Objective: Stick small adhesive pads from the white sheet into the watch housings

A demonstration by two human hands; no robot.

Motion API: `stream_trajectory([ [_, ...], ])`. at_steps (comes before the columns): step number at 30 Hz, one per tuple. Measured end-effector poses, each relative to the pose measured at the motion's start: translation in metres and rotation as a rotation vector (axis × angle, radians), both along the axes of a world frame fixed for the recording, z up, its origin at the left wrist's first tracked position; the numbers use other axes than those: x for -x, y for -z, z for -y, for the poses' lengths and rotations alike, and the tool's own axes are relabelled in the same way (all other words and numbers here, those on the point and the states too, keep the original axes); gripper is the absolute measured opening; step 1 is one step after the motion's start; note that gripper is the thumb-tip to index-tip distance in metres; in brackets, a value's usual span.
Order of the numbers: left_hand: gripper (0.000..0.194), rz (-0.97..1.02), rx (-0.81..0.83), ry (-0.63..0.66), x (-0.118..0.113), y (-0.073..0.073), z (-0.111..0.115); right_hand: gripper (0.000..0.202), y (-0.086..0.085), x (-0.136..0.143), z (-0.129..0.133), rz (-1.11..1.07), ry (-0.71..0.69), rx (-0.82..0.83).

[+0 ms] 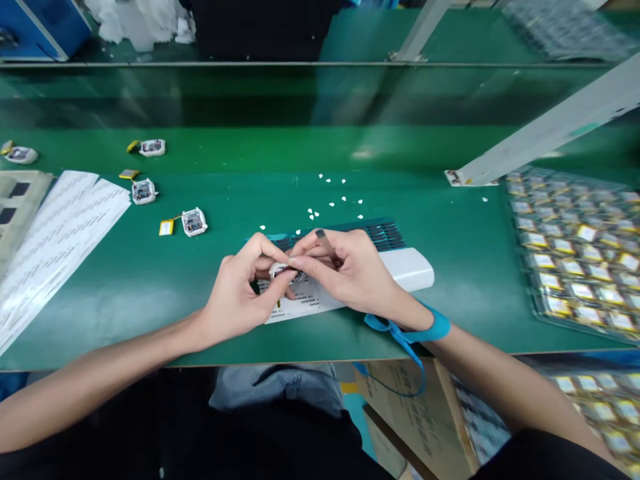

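Note:
Near the front of the bench, my left hand [245, 290] pinches a small white electronic device casing [278, 270] between thumb and fingers. My right hand [345, 267] meets it from the other side, thumb and fingertips closed at the casing's edge. A dark, round-ended strip [325, 241], looking like the end of tweezers, sticks up between the right fingers. The casing's inside is mostly hidden by my fingers. Beneath both hands lies a printed white label sheet [305, 300]. A glossy white bar [410, 269] and a dark slotted sheet [385, 233] are just beyond my right hand.
Open casings with yellow batteries [194, 222] sit at left, beside white label strips [60, 233]. Tiny white pieces [331, 204] are scattered ahead. A clear tray [540, 313] of battery units stands right, past a slanted metal post [540, 127]. A blue wrist strap [435, 325] trails a cord.

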State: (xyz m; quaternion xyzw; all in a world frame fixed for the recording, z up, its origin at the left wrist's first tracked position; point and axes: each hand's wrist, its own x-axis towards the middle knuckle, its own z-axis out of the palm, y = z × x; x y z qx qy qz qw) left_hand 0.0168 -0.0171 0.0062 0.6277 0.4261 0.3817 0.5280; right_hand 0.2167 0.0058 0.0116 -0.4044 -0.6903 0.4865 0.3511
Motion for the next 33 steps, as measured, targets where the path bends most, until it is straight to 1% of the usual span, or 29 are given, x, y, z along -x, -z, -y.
stream_trajectory([
  [1, 0.019, 0.007, -0.006, 0.003, 0.0, 0.0, -0.001, 0.041, 0.001, 0.0, 0.0, 0.009, 0.004, -0.024],
  [4, 0.013, -0.016, -0.065, -0.019, -0.001, -0.002, -0.003, 0.043, 0.001, -0.003, -0.002, 0.074, 0.025, -0.197],
  [5, 0.01, -0.044, -0.11, -0.032, 0.0, -0.004, -0.003, 0.046, 0.0, -0.005, -0.004, 0.071, 0.034, -0.227],
  [6, 0.009, -0.079, -0.166, -0.037, 0.001, -0.005, -0.003, 0.05, -0.001, -0.007, -0.007, 0.051, 0.043, -0.216],
  [8, 0.011, -0.149, -0.266, 0.006, 0.003, -0.008, -0.003, 0.061, -0.004, -0.014, -0.016, -0.01, 0.047, -0.086],
  [9, 0.013, -0.177, -0.292, 0.058, 0.004, -0.009, -0.003, 0.068, -0.005, -0.018, -0.022, -0.02, 0.044, 0.001],
  [10, 0.016, -0.206, -0.301, 0.124, 0.006, -0.009, -0.003, 0.073, -0.005, -0.022, -0.028, -0.003, 0.031, 0.047],
  [12, 0.02, -0.284, -0.293, 0.246, 0.008, -0.007, -0.004, 0.078, -0.003, -0.032, -0.04, 0.072, 0.051, 0.108],
  [14, 0.022, -0.383, -0.312, 0.301, 0.009, -0.002, -0.004, 0.082, 0.0, -0.04, -0.049, 0.108, -0.034, 0.187],
  [17, 0.024, -0.479, -0.36, 0.294, 0.008, 0.006, -0.004, 0.072, 0.002, -0.047, -0.054, 0.092, -0.23, 0.322],
  [20, 0.026, -0.493, -0.336, 0.285, 0.007, 0.009, -0.005, 0.055, 0.001, -0.048, -0.054, 0.101, -0.333, 0.357],
  [24, 0.025, -0.478, -0.317, 0.274, 0.006, 0.006, -0.006, 0.044, 0.001, -0.047, -0.055, 0.102, -0.357, 0.335],
  [30, 0.025, -0.474, -0.272, 0.263, 0.004, 0.007, -0.006, 0.042, 0.005, -0.048, -0.056, 0.154, -0.373, 0.32],
  [33, 0.025, -0.476, -0.259, 0.254, 0.003, 0.009, -0.005, 0.042, 0.007, -0.048, -0.057, 0.135, -0.39, 0.324],
])
